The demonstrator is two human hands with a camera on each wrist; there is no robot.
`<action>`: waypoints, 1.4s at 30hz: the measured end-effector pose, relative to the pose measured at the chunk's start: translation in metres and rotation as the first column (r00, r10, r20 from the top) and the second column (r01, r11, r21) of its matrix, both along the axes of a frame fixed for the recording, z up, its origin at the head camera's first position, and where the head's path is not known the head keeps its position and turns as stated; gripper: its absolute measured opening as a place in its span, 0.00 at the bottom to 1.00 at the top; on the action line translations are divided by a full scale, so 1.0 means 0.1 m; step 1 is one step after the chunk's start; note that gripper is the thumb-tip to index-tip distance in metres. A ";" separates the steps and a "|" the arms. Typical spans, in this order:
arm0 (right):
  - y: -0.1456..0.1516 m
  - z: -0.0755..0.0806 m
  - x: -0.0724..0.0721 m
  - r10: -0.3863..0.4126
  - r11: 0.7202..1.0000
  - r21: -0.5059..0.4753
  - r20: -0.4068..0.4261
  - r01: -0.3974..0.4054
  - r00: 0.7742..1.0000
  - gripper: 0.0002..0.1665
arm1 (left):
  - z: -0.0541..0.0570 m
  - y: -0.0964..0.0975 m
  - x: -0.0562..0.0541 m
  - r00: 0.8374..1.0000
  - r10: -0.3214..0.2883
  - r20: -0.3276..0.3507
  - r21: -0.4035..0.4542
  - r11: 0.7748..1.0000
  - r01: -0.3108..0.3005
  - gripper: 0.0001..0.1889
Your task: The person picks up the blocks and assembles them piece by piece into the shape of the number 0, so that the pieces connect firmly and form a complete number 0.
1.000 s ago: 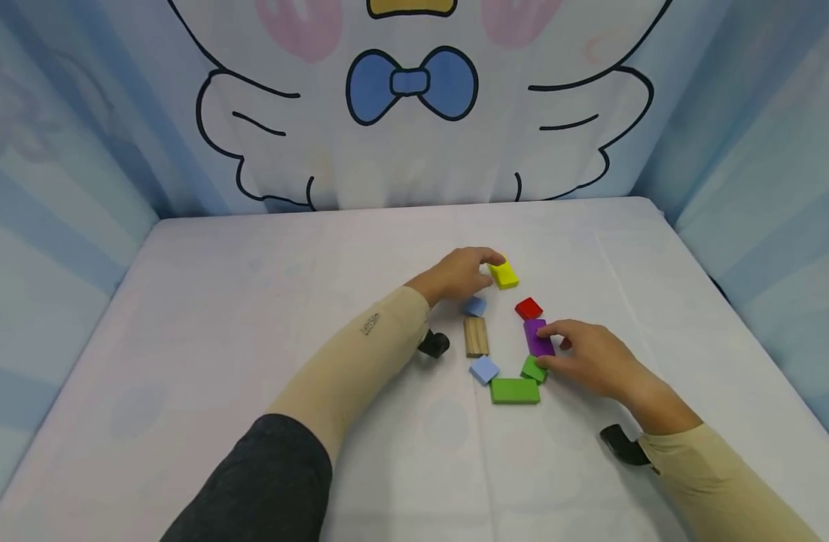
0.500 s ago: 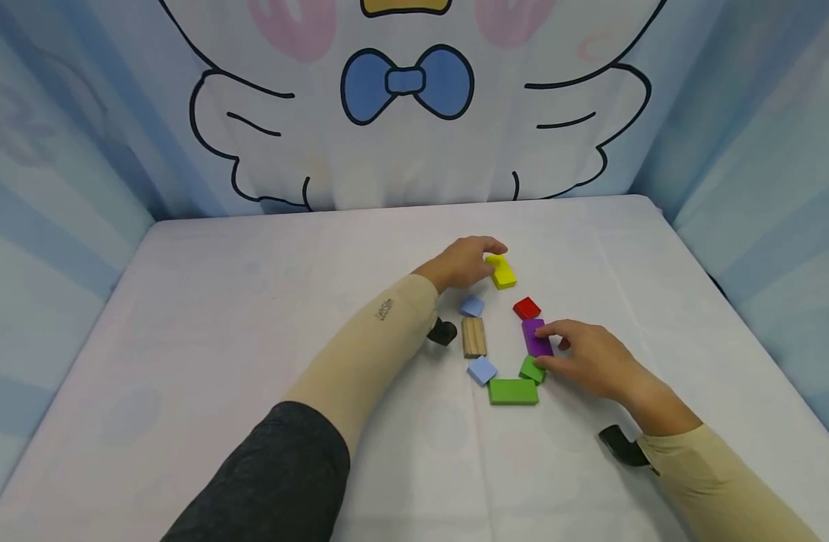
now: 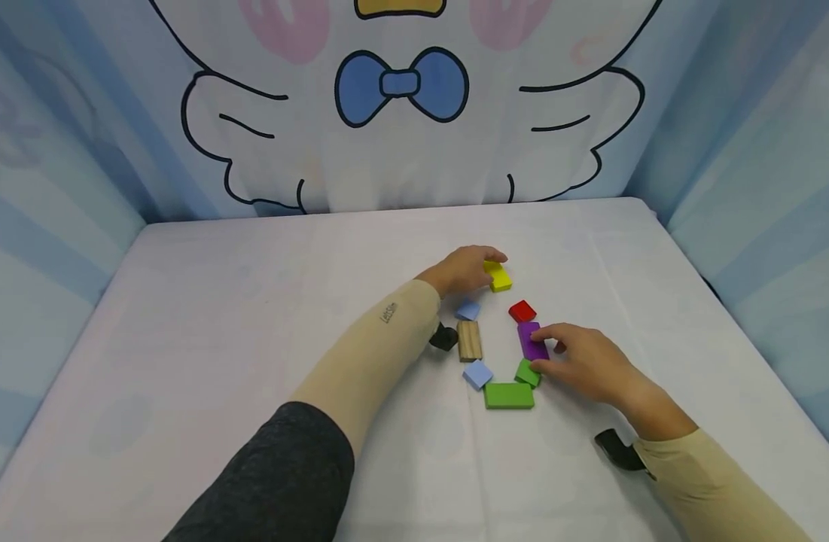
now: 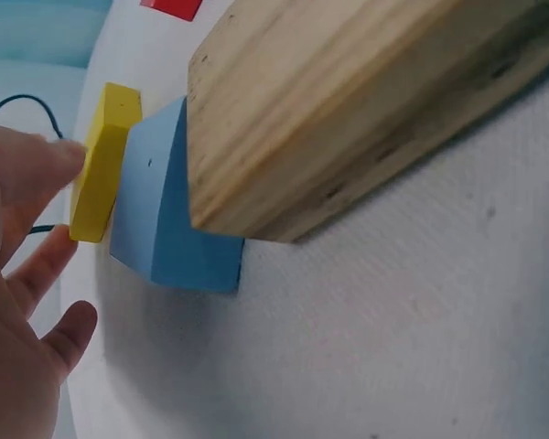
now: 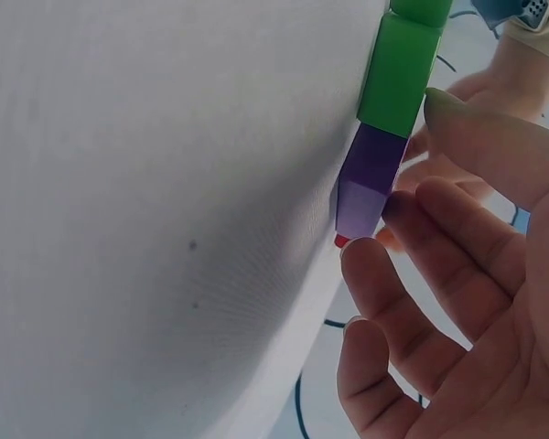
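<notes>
At the far end of a loose ring of blocks, my left hand (image 3: pixel 463 269) has its thumb and a finger against a yellow block (image 3: pixel 499 280); in the left wrist view they pinch it. A blue block (image 4: pixel 154 197) and a wooden block (image 4: pixel 284 110) lie close by that hand. My right hand (image 3: pixel 586 361) rests at the ring's right side. Its forefinger touches a purple block (image 3: pixel 531 342), and its thumb is by a small green block (image 5: pixel 401 73). Just beyond the purple block sits a red block (image 3: pixel 522 311).
A second blue block (image 3: pixel 478 374) and a long green block (image 3: pixel 510 396) form the near part of the ring. White cloth covers the table (image 3: pixel 217 331). A printed curtain (image 3: pixel 400 150) stands behind it, with curtains on both sides.
My left hand shifts slightly away, then back down closer around the yellow block. The right hand keeps its place on the purple block. The whole head view drifts a little.
</notes>
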State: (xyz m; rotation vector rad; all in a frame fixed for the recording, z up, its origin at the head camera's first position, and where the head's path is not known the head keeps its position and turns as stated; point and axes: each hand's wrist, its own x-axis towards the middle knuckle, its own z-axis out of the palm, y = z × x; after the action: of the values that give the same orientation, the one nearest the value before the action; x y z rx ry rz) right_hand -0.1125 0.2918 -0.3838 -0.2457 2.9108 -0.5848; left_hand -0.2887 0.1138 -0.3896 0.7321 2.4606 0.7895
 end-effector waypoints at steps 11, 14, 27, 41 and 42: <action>-0.01 0.02 0.00 -0.008 1.000 0.010 0.014 0.008 1.000 0.27 | -0.01 -0.03 0.01 0.999 0.032 0.025 -0.006 0.999 -0.031 0.26; -0.01 0.01 0.00 -0.009 1.000 0.010 0.017 0.009 1.000 0.27 | -0.01 -0.04 0.00 0.998 0.051 0.029 0.003 0.999 -0.051 0.24; -0.02 0.02 0.00 -0.008 1.000 0.017 0.016 0.007 1.000 0.26 | -0.05 -0.05 0.01 0.999 0.043 -0.024 0.036 0.998 -0.042 0.19; -0.01 0.01 0.00 -0.008 1.000 0.021 0.013 0.008 1.000 0.27 | -0.02 -0.06 0.07 0.999 0.038 -0.031 0.059 0.998 -0.036 0.18; -0.01 0.01 0.00 -0.007 1.000 0.022 0.011 0.007 1.000 0.27 | -0.01 -0.06 0.07 0.999 0.037 -0.032 0.060 0.998 -0.035 0.18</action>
State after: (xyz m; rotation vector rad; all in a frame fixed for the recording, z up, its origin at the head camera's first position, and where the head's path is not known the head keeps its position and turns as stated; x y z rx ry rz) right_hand -0.1124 0.2906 -0.3828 -0.2288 2.9073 -0.5535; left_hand -0.2819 0.1080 -0.3907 0.7302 2.4953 0.8745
